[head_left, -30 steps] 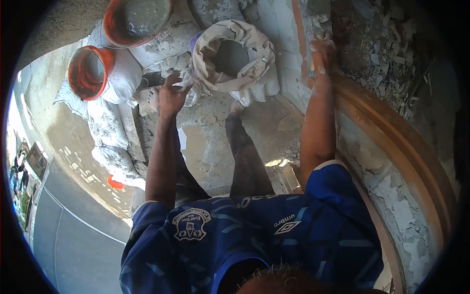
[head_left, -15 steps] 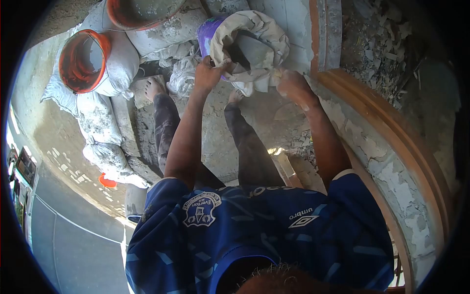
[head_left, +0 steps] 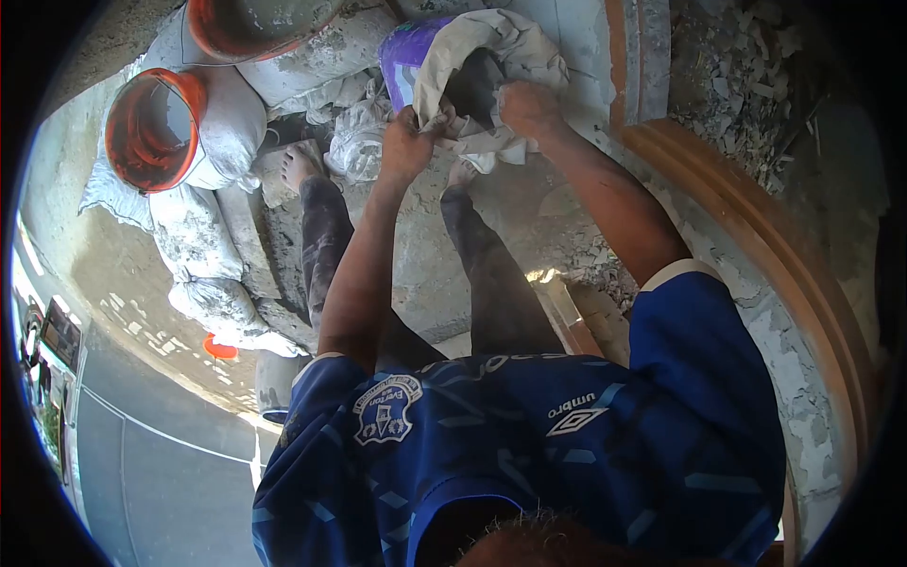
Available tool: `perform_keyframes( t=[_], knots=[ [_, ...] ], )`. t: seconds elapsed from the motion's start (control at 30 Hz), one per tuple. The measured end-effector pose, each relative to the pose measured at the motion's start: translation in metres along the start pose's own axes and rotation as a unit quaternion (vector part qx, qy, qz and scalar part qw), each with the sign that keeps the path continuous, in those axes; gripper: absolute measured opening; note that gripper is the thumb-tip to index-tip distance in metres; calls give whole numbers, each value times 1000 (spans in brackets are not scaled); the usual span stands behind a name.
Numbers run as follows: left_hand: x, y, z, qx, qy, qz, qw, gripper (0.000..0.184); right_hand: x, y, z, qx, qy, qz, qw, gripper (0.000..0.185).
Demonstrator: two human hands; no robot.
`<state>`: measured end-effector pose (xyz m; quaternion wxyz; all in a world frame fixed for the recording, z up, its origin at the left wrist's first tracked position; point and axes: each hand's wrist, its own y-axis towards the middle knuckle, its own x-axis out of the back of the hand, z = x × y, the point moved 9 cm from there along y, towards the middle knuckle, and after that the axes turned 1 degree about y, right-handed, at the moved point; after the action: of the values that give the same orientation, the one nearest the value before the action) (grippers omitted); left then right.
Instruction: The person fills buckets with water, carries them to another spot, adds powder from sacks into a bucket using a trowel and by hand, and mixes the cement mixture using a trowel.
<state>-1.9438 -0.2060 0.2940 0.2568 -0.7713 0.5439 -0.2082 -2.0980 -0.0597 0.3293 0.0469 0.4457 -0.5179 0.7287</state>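
An open sack (head_left: 529, 47) with a rolled paper rim and a purple side is tilted between my hands, with grey powder inside. My left hand (head_left: 408, 146) is closed on the near left part of the rim. At the mouth of the sack, on its right side, my right hand (head_left: 531, 109) is closed with its fingers turned down into the opening; what they hold is hidden. A crumpled white bag (head_left: 357, 142) lies left of my left hand.
Two orange buckets (head_left: 156, 132) with grey contents stand at the upper left among filled white sacks (head_left: 194, 231). A brown curved ledge (head_left: 756, 227) runs down the right side, with rubble (head_left: 746, 85) beyond it. My bare feet are on the floor.
My left hand has moved right and taken the sack's rim. The sack has tilted. My right hand has come from the ledge at the right to the sack's mouth.
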Motion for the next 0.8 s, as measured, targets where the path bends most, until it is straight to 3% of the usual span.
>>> perform_keyframes(
  t=[0.13, 0.23, 0.3, 0.4, 0.53, 0.63, 0.7, 0.8],
  knots=[
    [-2, -4, -6, 2, -66, -18, 998, 31, -6, 13, -13, 21, 6, -14, 1000, 18],
    [-11, -12, -25, 18, -126, -4, 992, 26, -47, 28, -14, 123, -80, 49, 988, 22],
    [-8, -18, -41, 21, -99, -16, 995, 26, -53, 36, -23, 131, -47, 17, 990, 23],
    [-9, -9, -13, 19, -93, -22, 995, 26, -9, 5, -20, 81, 45, 47, 995, 22],
    [-16, -4, -10, 26, -126, -11, 992, 26, -28, 24, -29, 36, 84, 56, 994, 22],
    [-14, 0, -9, 35, -107, -28, 993, 25, -22, 31, -20, 192, 78, -79, 975, 22],
    [-15, -2, -7, 44, -137, -20, 989, 26, -49, 25, -28, 169, 14, 30, 985, 22],
    [-14, -9, -13, 52, -169, -16, 984, 27, -39, 20, -23, 140, 72, 59, 986, 22]
  ],
)
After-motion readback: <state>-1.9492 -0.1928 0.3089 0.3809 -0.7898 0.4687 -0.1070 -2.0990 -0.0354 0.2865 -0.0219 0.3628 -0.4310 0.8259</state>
